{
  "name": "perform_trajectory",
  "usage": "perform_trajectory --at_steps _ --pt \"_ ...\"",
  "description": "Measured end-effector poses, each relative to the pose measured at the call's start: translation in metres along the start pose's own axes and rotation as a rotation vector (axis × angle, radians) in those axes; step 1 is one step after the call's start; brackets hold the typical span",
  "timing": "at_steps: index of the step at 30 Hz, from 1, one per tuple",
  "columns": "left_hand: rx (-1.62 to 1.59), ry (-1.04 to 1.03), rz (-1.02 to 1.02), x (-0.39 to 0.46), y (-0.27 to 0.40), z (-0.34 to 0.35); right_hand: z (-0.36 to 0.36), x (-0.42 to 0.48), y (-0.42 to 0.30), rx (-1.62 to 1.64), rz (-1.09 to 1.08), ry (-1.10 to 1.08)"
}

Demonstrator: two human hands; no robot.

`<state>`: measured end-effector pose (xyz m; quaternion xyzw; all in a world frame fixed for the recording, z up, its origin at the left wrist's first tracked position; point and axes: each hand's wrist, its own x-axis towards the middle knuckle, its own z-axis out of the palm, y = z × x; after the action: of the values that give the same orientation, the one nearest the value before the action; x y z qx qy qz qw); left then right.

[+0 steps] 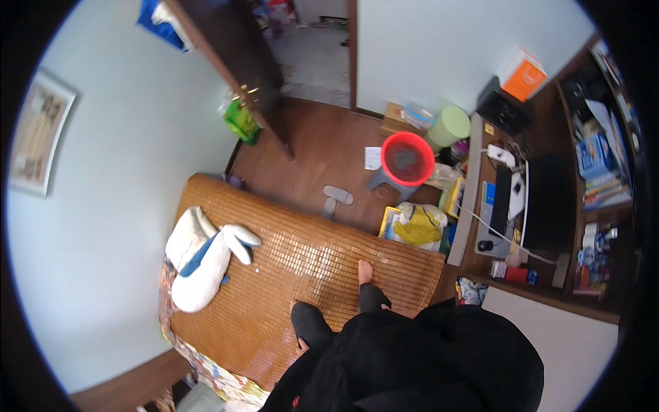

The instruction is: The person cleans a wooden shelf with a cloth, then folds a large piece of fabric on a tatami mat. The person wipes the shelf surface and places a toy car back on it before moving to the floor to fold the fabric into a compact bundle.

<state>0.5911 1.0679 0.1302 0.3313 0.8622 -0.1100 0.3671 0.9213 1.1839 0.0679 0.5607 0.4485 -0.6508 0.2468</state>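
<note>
I stand barefoot on a brown woven bamboo mat (309, 278) over a bed, in black clothing. The fingers of my left hand (302, 347) show beside a dark trouser leg (310, 325); my sleeve hides the rest. Part of my right hand (404, 311) shows near the other trouser leg (374, 298), mostly covered by black cloth. Whether either hand grips the fabric cannot be made out. My bare foot (365, 271) rests on the mat. A white plush toy (201, 283) with long ears and a blue band lies at the left, touching a pale cushion (185, 239).
Beyond the bed, grey slippers (338, 194) lie on the wooden floor. A red basin (425, 159) sits on a grey stool (394, 186). Boxes and a green bin (450, 126) stand near a cluttered desk (476, 211). A dark door (231, 67) stands ajar.
</note>
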Motion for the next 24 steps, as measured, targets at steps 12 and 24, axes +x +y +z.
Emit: perform_trajectory --at_steps 12,24 --pt "-0.294 -0.595 -0.257 0.017 -0.1 0.021 0.032 0.017 -0.172 0.2 -0.393 -0.264" --pt "-1.195 -0.135 -0.391 0.029 -0.333 0.073 0.193 0.088 -0.417 -0.585 -0.702 -0.019"
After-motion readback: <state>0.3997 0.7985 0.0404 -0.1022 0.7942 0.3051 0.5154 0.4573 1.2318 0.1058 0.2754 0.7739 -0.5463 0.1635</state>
